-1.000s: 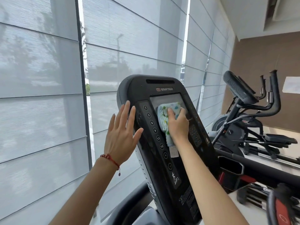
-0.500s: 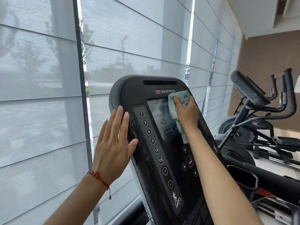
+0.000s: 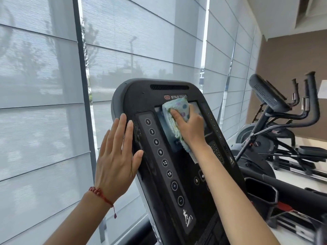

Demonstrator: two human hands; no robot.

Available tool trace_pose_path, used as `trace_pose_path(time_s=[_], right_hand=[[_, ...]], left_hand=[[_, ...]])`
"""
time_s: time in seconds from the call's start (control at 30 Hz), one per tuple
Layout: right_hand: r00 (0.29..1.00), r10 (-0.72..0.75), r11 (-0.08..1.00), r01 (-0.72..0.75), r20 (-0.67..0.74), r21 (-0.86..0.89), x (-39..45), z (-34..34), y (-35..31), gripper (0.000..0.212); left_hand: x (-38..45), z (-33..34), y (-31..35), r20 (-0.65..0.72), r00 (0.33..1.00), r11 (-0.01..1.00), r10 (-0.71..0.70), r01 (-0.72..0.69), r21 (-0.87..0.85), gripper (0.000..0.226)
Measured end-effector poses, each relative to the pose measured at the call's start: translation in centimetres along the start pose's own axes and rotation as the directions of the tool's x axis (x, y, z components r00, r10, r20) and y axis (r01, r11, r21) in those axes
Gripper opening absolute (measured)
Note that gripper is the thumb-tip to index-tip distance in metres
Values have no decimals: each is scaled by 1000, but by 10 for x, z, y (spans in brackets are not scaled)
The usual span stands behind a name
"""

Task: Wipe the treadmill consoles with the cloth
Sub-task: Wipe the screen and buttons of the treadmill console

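Note:
A black treadmill console [image 3: 141, 99] stands tilted in front of me, with a column of round number buttons down its left side. My right hand [image 3: 190, 129] grips a pale cloth with coloured dots [image 3: 178, 107] and presses it against the top of the console's screen. My left hand [image 3: 116, 156] lies flat with straight fingers against the console's left edge. The cloth and my right hand hide much of the screen.
Tall windows with grey blinds [image 3: 44, 103] fill the left and back. An elliptical trainer [image 3: 276, 110] stands at the right by a brown wall. A black handrail with a cup holder [image 3: 261, 191] runs to the right of the console.
My right hand has slid the cloth from the screen's upper right corner leftward along its top. My left hand stays flat on the console's left edge.

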State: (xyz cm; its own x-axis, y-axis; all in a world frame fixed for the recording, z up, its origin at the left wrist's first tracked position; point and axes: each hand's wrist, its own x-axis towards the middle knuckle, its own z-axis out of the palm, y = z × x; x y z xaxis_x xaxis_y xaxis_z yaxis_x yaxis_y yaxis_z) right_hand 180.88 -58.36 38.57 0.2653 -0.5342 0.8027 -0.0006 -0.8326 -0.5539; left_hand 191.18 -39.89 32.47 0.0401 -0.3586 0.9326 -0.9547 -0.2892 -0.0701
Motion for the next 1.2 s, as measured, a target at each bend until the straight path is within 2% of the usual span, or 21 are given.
trace_pose_path(time_s=[0.2, 0.3, 0.43, 0.6, 0.73, 0.83, 0.93, 1.07, 1.2], right_hand=[[961, 251, 964, -259, -119, -55, 41, -30, 72, 45], [936, 319, 940, -333, -146, -80, 53, -38, 99, 51], [936, 333, 933, -345, -115, -106, 51, -33, 100, 52], [979, 204, 977, -201, 23, -77, 12, -21, 49, 33], [992, 78, 996, -72, 98, -58, -23, -12, 14, 43], [991, 36, 999, -31, 128, -42, -32, -10, 8, 44], [989, 97, 994, -91, 111, -59, -14, -16, 23, 38], [965, 261, 962, -260, 11, -80, 17, -33, 72, 44], [930, 365, 920, -367, -40, -136, 38, -46, 108, 49]], left_hand=[[0, 2, 0, -27, 1000, 1000, 16, -16, -6, 57], [-1, 3, 0, -39, 999, 1000, 22, -22, -15, 56], [0, 4, 0, -43, 999, 1000, 18, -18, -16, 57], [0, 5, 2, -53, 999, 999, 2, -4, -33, 58], [0, 6, 2, -66, 998, 999, -3, 1, -39, 58], [0, 6, 3, -79, 997, 999, -9, 5, -44, 57], [0, 6, 3, -85, 996, 999, -10, 7, -38, 57], [0, 7, 4, -88, 996, 999, -11, 8, -33, 57], [0, 8, 4, -95, 995, 999, -11, 7, -38, 56]])
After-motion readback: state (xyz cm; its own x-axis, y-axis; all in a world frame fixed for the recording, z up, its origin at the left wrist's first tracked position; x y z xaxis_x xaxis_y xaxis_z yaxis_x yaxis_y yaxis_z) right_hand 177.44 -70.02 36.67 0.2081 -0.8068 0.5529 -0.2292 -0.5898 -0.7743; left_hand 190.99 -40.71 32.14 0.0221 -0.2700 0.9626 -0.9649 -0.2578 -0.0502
